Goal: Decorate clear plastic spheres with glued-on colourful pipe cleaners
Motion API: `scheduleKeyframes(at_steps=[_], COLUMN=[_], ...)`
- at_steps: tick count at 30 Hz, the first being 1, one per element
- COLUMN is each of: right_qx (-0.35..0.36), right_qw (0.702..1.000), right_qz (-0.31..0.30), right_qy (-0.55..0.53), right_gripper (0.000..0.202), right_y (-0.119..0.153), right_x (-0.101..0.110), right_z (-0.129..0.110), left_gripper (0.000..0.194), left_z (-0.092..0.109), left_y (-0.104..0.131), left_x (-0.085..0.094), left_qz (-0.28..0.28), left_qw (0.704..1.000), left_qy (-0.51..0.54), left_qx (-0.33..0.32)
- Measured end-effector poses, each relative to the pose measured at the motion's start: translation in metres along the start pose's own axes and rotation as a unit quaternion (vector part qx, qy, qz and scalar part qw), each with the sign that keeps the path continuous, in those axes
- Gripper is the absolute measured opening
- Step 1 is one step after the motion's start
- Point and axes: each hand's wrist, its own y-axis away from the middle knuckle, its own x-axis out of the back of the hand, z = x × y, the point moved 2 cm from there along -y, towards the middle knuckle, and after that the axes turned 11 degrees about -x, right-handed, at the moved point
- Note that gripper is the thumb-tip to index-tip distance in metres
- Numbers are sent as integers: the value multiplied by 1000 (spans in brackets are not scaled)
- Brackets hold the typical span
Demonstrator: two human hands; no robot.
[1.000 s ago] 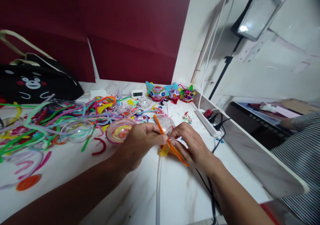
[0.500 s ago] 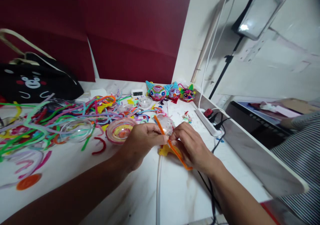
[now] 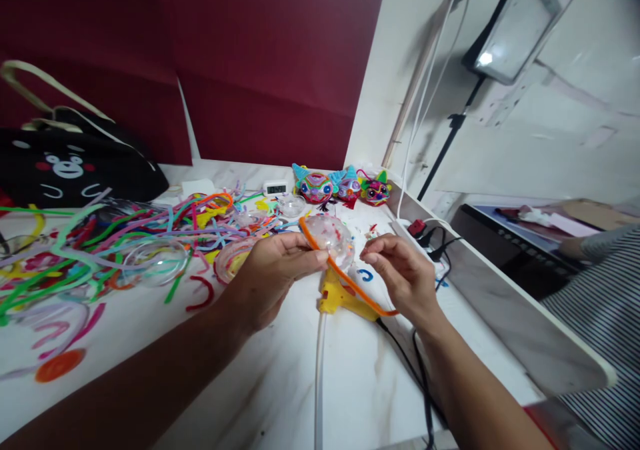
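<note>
My left hand (image 3: 275, 270) pinches an orange pipe cleaner (image 3: 363, 295) between thumb and fingers. The pipe cleaner slants down to the right, its lower end close to my right palm. Just behind my left fingertips is a clear plastic dome (image 3: 333, 233); I cannot tell whether the hand touches it. My right hand (image 3: 407, 277) is raised to the right of the dome, thumb and fingertips drawn together; anything between them is too small to make out. Below lies a yellow glue gun (image 3: 335, 297) with a long whitish glue stick (image 3: 320, 377) out of its back.
Tangled pipe cleaners (image 3: 135, 227) and clear domes (image 3: 157, 262) cover the left. Decorated animal heads (image 3: 317, 187) and a small clock (image 3: 275, 188) stand behind. A power strip (image 3: 420, 237) with black cables (image 3: 425, 383) lies right, by a raised board (image 3: 500, 310). A person's striped sleeve shows far right.
My right hand has moved off the middle of the pipe cleaner to the right, fingers upward. The dome and glue gun show more fully. My left hand keeps its pinch.
</note>
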Motion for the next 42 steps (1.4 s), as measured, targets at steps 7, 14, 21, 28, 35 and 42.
scheduleKeyframes(at_steps=[7, 14, 21, 28, 35, 42], right_qx=[-120, -203, -271, -283, -225, -197], right_qw=[974, 966, 940, 907, 929, 975], right_qz=[167, 158, 81, 78, 116, -16], right_qy=[-96, 32, 191, 303, 269, 100], right_gripper=[16, 27, 21, 22, 13, 35], right_y=[-13, -44, -76, -87, -87, -40], right_x=[23, 56, 63, 66, 67, 23], right_z=[11, 41, 88, 101, 83, 10], left_gripper=[29, 29, 30, 31, 26, 30], left_z=[1, 3, -2, -6, -5, -6], left_y=[0, 3, 3, 3, 3, 1], left_x=[0, -3, -2, -1, -3, -2], left_qz=[36, 46, 51, 47, 50, 68], left_qw=[999, 999, 998, 999, 999, 997], left_qy=[-8, -5, -27, -24, -19, -30], left_qx=[-14, -19, -16, -6, -8, -12])
